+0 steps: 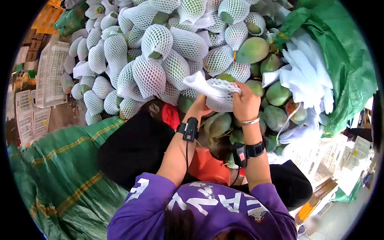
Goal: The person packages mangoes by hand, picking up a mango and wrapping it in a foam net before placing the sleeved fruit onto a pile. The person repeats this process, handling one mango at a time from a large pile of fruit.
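Between my hands is a mango in a white foam net (pixel 219 95), with the loose end of the net sticking out to the upper left. My right hand (pixel 246 103) is closed on its right end, the fingers partly hidden behind the net. At its lower left, my left hand (pixel 200 106) is closed against it, the fingertips mostly covered. Bare green mangoes (pixel 219 125) lie beneath and to the right of my hands. Farther out, a heap of netted mangoes (pixel 149 76) fills the upper left and middle.
A bundle of empty white foam nets (pixel 306 72) lies at right on a green woven sack (pixel 344 60). Another green sack (pixel 68 172) spreads at lower left. White plastic crates (pixel 51 74) stand at far left, with more crates (pixel 320 160) at right. Something red (pixel 210 166) is below my wrists.
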Demonstrator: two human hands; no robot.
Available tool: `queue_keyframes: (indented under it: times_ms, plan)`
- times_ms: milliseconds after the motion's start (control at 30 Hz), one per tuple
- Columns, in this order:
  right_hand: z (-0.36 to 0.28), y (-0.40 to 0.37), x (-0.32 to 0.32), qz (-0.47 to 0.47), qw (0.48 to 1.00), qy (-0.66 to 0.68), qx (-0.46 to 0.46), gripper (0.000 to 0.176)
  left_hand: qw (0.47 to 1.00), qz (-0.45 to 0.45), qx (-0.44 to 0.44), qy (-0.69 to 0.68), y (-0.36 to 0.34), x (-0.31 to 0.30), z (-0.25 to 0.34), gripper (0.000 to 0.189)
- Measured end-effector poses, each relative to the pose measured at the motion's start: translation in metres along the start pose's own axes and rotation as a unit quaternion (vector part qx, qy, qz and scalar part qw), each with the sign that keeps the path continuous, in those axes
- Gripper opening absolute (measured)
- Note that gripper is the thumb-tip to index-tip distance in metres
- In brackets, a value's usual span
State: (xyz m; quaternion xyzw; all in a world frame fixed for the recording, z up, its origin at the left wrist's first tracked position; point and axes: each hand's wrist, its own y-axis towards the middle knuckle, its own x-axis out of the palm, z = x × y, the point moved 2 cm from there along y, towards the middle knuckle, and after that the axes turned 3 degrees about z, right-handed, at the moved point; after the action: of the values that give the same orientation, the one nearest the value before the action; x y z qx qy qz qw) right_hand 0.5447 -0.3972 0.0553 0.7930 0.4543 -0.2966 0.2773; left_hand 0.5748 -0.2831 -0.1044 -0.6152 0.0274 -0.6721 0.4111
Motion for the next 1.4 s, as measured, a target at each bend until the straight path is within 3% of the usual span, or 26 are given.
queue_keyframes:
  times_ms: [67,233,333,433,467,567,600,633,700,767,800,833,900,933,967,1000,1033,1100,1133,1200,1233,1267,1300,1333,1367,1400]
  plan:
    - [-0.019,0.000,-0.016,0.018,0.999,0.015,-0.036,0.017,0.989,-0.114,0.005,-0.095,-0.011,0.017,-0.008,0.041]
    - [-0.032,0.012,-0.045,-0.018,0.996,0.074,0.036,0.014,0.984,-0.145,0.037,-0.093,-0.039,0.033,0.013,0.042]
    - [-0.010,0.013,-0.024,-0.160,0.841,0.446,0.261,0.024,0.971,-0.218,0.026,-0.092,-0.045,0.030,0.016,0.043]
    - [-0.002,0.006,0.003,-0.105,0.819,0.480,0.296,0.032,0.952,-0.260,0.086,-0.135,-0.072,0.054,0.019,0.045]
    - [0.021,0.009,0.014,-0.111,0.891,0.368,0.243,0.035,0.944,-0.262,0.118,-0.160,-0.080,0.064,0.021,0.046]
    - [0.011,0.003,0.016,-0.091,0.970,0.130,0.185,0.045,0.957,-0.177,0.106,-0.202,-0.084,0.063,0.016,0.044]
    - [0.031,0.006,0.034,-0.097,0.990,0.069,0.070,0.046,0.957,-0.182,0.104,-0.202,-0.082,0.061,0.014,0.044]
    - [0.038,0.006,0.048,-0.104,0.994,0.009,-0.045,0.048,0.960,-0.158,0.109,-0.206,-0.083,0.057,0.014,0.043]
    - [0.054,-0.002,0.060,-0.160,0.987,0.022,0.002,0.041,0.962,-0.133,0.114,-0.208,-0.084,0.044,0.016,0.043]
    - [0.051,-0.011,0.066,-0.199,0.959,-0.132,-0.151,0.030,0.949,-0.182,0.109,-0.235,-0.077,0.024,0.016,0.043]
    - [0.039,-0.018,0.062,-0.263,0.929,-0.199,-0.166,0.022,0.947,-0.182,0.105,-0.242,-0.077,0.018,0.009,0.043]
    - [0.056,-0.032,0.079,-0.228,0.948,-0.160,-0.155,0.019,0.949,-0.172,0.106,-0.243,-0.083,0.012,0.006,0.042]
    - [0.040,-0.056,0.083,-0.222,0.904,-0.224,-0.288,0.022,0.950,-0.162,0.113,-0.244,-0.089,0.004,0.004,0.042]
    - [0.043,-0.062,0.094,-0.177,0.970,-0.054,-0.157,0.025,0.949,-0.162,0.123,-0.243,-0.090,0.005,0.010,0.042]
    - [0.034,-0.065,0.094,-0.184,0.980,0.072,0.007,0.029,0.947,-0.164,0.134,-0.239,-0.088,0.004,0.020,0.042]
    - [0.025,-0.068,0.093,-0.141,0.955,0.203,0.166,0.033,0.948,-0.167,0.144,-0.231,-0.085,0.005,0.033,0.041]
    - [0.002,-0.067,0.073,-0.149,0.884,0.284,0.341,0.038,0.948,-0.179,0.153,-0.213,-0.081,0.007,0.054,0.041]
    - [0.031,-0.061,0.075,-0.117,0.963,0.174,0.169,0.039,0.944,-0.213,0.162,-0.194,-0.062,0.019,0.085,0.041]
    - [0.025,-0.057,0.047,-0.160,0.977,0.078,0.120,0.037,0.937,-0.240,0.180,-0.179,-0.065,0.025,0.093,0.038]
    - [0.045,-0.051,0.008,-0.078,0.994,-0.074,-0.014,0.033,0.920,-0.291,0.216,-0.150,-0.073,0.036,0.108,0.034]
    - [0.083,-0.045,0.001,-0.007,0.991,-0.136,0.014,0.023,0.891,-0.125,0.402,0.167,-0.077,0.028,0.120,0.034]
    - [0.066,-0.028,-0.044,0.011,0.967,-0.249,-0.053,0.017,0.925,-0.120,0.360,0.001,-0.073,0.014,0.134,0.035]
    - [0.102,-0.017,-0.060,0.004,0.916,-0.398,-0.052,0.014,0.928,-0.092,0.329,-0.153,-0.062,0.005,0.152,0.036]
    - [0.088,0.009,-0.091,-0.094,0.891,-0.443,-0.019,0.021,0.916,-0.048,0.346,-0.195,-0.055,-0.002,0.180,0.037]
    - [0.108,0.014,-0.111,0.014,0.902,-0.429,-0.038,0.022,0.905,-0.010,0.370,-0.209,-0.050,-0.010,0.212,0.038]
    - [0.121,0.026,-0.131,0.094,0.918,-0.332,-0.194,0.024,0.896,0.024,0.391,-0.211,-0.046,-0.015,0.246,0.039]
